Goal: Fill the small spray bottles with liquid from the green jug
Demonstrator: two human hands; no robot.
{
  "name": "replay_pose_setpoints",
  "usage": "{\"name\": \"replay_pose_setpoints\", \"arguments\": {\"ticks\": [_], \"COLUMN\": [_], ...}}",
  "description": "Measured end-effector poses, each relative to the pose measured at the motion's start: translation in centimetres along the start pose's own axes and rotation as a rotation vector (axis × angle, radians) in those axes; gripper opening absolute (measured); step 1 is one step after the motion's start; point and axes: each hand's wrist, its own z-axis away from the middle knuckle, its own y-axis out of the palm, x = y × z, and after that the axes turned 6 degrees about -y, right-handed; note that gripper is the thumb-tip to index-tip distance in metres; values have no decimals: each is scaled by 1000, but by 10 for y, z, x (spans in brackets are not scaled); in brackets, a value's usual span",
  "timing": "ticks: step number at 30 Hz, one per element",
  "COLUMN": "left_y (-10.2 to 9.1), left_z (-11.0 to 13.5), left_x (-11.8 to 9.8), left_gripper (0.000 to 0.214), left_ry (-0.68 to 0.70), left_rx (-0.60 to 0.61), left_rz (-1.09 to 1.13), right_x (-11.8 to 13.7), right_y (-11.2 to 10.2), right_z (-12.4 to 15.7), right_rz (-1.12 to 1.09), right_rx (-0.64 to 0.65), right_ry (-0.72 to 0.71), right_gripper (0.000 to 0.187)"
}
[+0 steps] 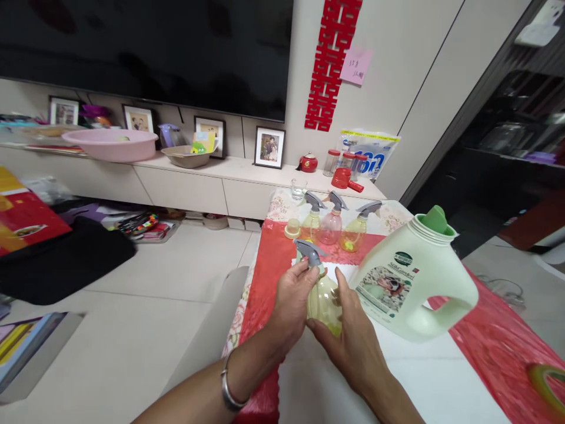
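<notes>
A clear yellow spray bottle (327, 300) with a grey trigger head stands tilted between my two hands, above the white sheet on the table. My left hand (293, 297) pinches the neck just below the trigger head. Around the bottle's body curls my right hand (351, 338), thumb on the near side and fingers on the far right. Behind them stand a yellow spray bottle (310, 227), a pink spray bottle (331, 228) and another yellow spray bottle (353, 235). To the right is a large pale green jug (410, 282) with a green piece in its open mouth.
A pale cap (292, 228) sits left of the standing bottles. A red cloth (265, 271) covers the table beneath a white sheet (424, 377). Tape (547, 383) lies at the right edge. Behind, the shelf holds a pink basin (115, 147), jars and framed photos.
</notes>
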Motion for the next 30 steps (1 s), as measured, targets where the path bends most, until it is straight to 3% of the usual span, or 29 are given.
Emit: {"name": "replay_pose_setpoints", "arguments": {"ticks": [3,5,8,11,14,18,26,28,30], "left_y": [3,3,2,0,-3,-7,-4,-3,-3], "left_z": [-7,-12,-17,-18,-17,-16,-19,-20,-21], "left_x": [3,1,-9,-20,-26,-24,-12,-11,-13], "left_gripper": [41,41,39,41,41,37,38,39,40], "left_ry": [-5,29,82,46,-4,-28,35,53,45], "left_rx": [-38,-39,40,139,191,187,96,78,89], "left_rz": [17,23,35,76,120,132,100,111,127], "right_x": [-4,-8,-13,-15,-13,-10,-4,-6,-11], "right_y": [1,-2,-9,-16,-20,-20,-7,-6,-9], "right_z": [-1,-3,-6,-9,-11,-11,-6,-6,-6], "right_rz": [-14,-156,-638,-1216,-1509,-1382,-314,-336,-597], "right_rx": [-33,-16,63,217,362,314,-17,-24,48], "right_ry": [17,81,212,320,358,365,245,211,224], "right_gripper": [91,95,91,85,81,91,110,109,101]}}
